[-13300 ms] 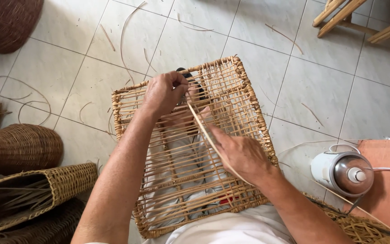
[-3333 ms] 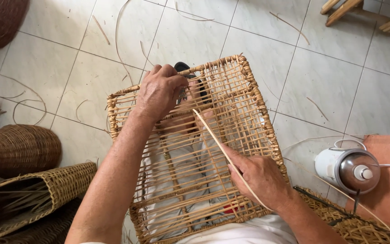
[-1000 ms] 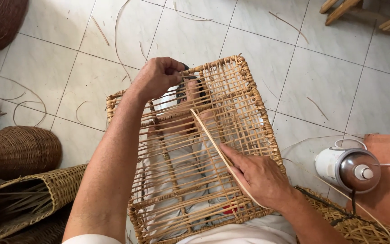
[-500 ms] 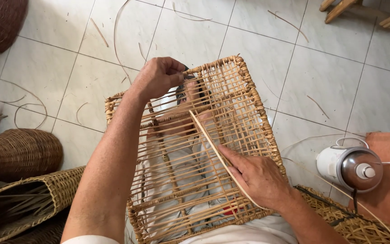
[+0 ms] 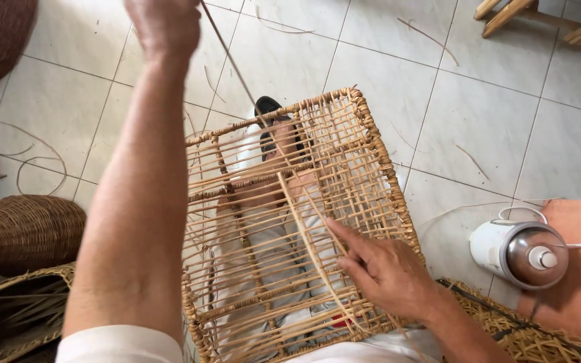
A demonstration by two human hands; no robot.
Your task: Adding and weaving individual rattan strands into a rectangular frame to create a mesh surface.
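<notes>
The left hand is raised near the top edge of the view, closed on a thin rattan strand drawn taut up from the half-woven wicker basket frame, which rests on the person's lap above the tiled floor. The right hand lies open, fingers pressing the frame's weave near its right edge.

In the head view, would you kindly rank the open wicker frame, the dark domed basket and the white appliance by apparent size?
1. Open wicker frame, nearest the camera
2. Dark domed basket
3. White appliance
</notes>
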